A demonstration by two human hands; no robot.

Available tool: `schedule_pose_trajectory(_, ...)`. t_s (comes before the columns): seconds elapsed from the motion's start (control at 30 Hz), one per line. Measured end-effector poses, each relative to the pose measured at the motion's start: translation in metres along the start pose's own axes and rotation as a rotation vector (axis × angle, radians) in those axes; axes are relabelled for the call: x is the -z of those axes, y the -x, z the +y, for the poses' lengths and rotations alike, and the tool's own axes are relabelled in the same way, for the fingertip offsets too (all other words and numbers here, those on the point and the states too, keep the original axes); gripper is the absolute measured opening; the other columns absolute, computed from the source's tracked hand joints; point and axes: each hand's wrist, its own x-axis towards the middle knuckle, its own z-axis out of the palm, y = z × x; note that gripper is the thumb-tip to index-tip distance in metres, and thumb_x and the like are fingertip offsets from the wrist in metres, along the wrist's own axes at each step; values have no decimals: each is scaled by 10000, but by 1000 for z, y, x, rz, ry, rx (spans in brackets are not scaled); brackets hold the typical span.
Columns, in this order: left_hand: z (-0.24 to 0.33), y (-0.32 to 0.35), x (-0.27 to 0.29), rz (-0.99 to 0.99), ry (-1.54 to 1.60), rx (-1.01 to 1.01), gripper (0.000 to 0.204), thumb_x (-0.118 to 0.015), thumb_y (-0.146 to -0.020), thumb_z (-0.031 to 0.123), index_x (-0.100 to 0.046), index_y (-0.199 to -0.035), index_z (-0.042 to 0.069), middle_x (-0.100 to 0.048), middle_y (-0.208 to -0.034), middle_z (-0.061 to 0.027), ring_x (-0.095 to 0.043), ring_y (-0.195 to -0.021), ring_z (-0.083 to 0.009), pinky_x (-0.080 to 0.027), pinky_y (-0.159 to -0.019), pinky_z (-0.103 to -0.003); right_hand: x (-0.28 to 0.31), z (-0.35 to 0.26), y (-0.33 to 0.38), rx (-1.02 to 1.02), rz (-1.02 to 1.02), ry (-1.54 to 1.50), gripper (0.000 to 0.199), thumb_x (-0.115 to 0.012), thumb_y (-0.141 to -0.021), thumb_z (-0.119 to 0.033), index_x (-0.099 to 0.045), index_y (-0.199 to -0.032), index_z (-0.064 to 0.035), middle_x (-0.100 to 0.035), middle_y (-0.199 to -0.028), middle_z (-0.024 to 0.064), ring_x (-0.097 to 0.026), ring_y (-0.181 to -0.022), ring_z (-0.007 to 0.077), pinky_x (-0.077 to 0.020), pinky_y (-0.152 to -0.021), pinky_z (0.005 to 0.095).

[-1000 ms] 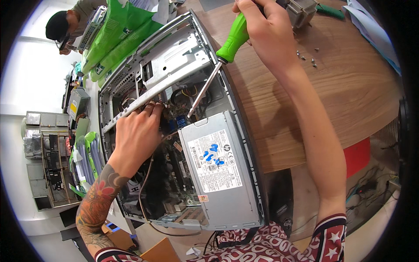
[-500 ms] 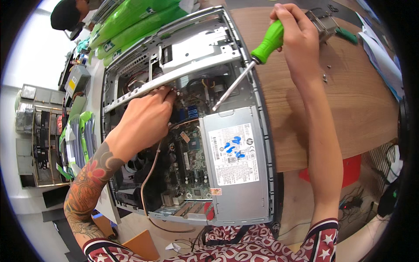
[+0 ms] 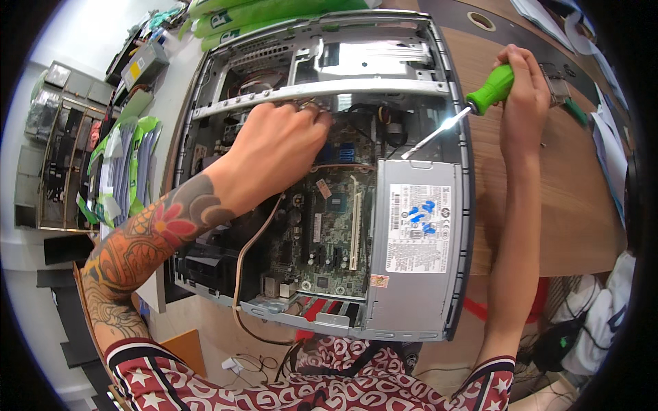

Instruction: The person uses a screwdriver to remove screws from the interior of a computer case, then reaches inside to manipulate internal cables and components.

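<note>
An open desktop computer case (image 3: 322, 87) lies on its side in front of me. My left hand (image 3: 284, 137) reaches into it, knuckles up, just below the metal crossbar. Its fingers are curled down by some cables, and their tips are hidden, so whatever they grip does not show. My right hand (image 3: 524, 89) is closed round the green handle of a screwdriver (image 3: 491, 90), held above the case's right edge. The shaft slants down to the left, its tip above the top edge of the silver power supply (image 3: 384, 308). Below my left hand lies the green motherboard (image 3: 336, 236).
A brown cable (image 3: 241, 264) loops over the case's near edge. Green plastic packages (image 3: 253, 17) lie beyond the case, and more wrapped items (image 3: 123, 171) stand at left. On the wooden table (image 3: 548, 205) to the right are a tape roll (image 3: 482, 21) and papers (image 3: 610, 130).
The view has shifted, so the case appears farther right and more square-on. My left hand stays inside by the crossbar; my right hand still holds the screwdriver near the power supply's far edge.
</note>
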Motion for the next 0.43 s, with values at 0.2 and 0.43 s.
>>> schedule_pose_trajectory(0.2, 7, -1, -1, -104, -115, -13, 129, -626, -806, 89, -647, -895, -2, -660, -853, -95, -692, -744, -229, -525, -571, -335, 2, 1, 0, -32, -10, 36, 230, -542, -1009, -262, -641, -941, -66, -582, -853, -5, -508, -744, 67, -392, -640, 221)
schedule_pose_trajectory(0.43, 1, 2, 0, -102, -36, 9, 194, -642, -798, 96, -660, -962, -6, -686, -865, -109, -711, -763, -267, -540, -590, -329, 5, 7, -4, -30, -2, 42, 252, -537, -1004, -279, -652, -962, -60, -614, -858, 13, -551, -722, 80, -416, -603, 228)
